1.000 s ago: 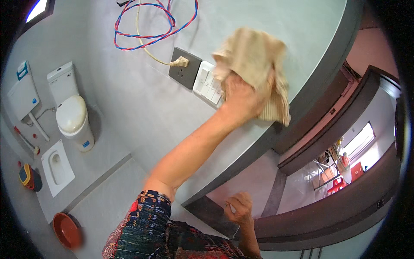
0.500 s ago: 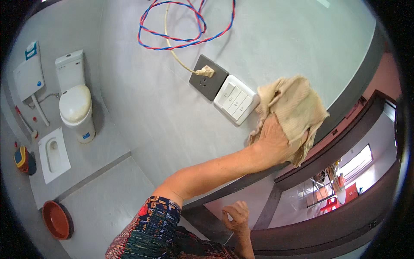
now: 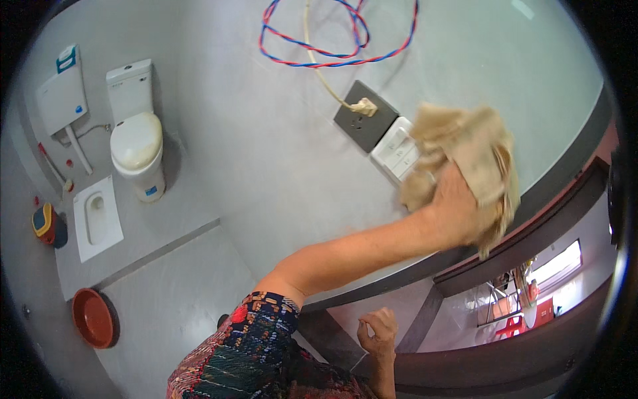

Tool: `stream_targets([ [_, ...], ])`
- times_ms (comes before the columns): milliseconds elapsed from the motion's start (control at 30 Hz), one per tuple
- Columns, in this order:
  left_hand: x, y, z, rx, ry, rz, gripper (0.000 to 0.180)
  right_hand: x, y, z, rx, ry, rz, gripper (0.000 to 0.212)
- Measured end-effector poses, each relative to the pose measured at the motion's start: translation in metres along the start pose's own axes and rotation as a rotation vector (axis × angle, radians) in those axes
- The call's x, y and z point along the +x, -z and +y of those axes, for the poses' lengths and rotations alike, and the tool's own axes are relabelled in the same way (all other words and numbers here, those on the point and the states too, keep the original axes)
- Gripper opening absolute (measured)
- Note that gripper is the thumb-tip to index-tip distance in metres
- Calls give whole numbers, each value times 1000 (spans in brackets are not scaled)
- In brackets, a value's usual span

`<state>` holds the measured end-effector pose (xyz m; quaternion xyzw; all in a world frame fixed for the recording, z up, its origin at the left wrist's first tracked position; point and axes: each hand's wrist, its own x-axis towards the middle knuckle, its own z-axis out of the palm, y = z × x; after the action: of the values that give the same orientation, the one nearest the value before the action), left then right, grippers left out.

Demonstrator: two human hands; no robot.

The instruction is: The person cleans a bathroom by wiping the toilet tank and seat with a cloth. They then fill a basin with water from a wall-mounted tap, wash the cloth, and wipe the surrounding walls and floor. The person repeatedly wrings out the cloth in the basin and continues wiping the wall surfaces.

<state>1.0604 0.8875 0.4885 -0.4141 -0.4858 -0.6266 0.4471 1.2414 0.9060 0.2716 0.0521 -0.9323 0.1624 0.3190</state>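
The left hand (image 3: pixel 458 213) is clenched around a crumpled beige cotton cloth (image 3: pixel 468 156) and presses it flat against the grey wall (image 3: pixel 252 159), right over the edge of a white plastic switch plate (image 3: pixel 397 154); the right hand (image 3: pixel 377 331) hangs low, well below the switch plate, curled loosely shut, and whether the thin pale thread seen at it is held there cannot be told. The main risk, as I judge it, lies just up and to the left of the switch plate: a dark grey square socket plate (image 3: pixel 364 125) touches it corner to corner and carries a cream plug (image 3: pixel 363 106) with a cream cord (image 3: pixel 318 60) running upward. A wide stroke of the cloth could snag that plug and pull it half out, and a damp cloth would bring moisture onto the socket or into the rocker gaps; firm pressure could also flip a rocker. Above the socket plate, loose red and blue twisted wires (image 3: pixel 332 61) loop on the wall and could catch in the cloth's folds. Far to the left of the switch plate, a white rectangular box (image 3: pixel 62 93) mounted beside the white ceramic toilet (image 3: pixel 136 136) bears a small blue label at its top and a blue dot lower down; the toilet's base shows a small blue sticker.
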Motion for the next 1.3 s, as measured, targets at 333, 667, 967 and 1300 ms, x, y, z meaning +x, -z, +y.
stream_targets([
  [333, -137, 101, -99, 161, 503, 28, 28, 13, -32, -8, 57, 29, 13, 14],
  [667, -42, 100, -252, 280, 182, 18, 24, 64, -29, -11, -218, 0, 181, 25],
  [967, 18, 124, -270, 337, 25, -399, 23, 102, -63, 12, -567, 20, 279, 27],
  [1300, 115, 143, -322, 356, -13, -112, 39, 118, -95, 36, -983, 71, 363, 31],
])
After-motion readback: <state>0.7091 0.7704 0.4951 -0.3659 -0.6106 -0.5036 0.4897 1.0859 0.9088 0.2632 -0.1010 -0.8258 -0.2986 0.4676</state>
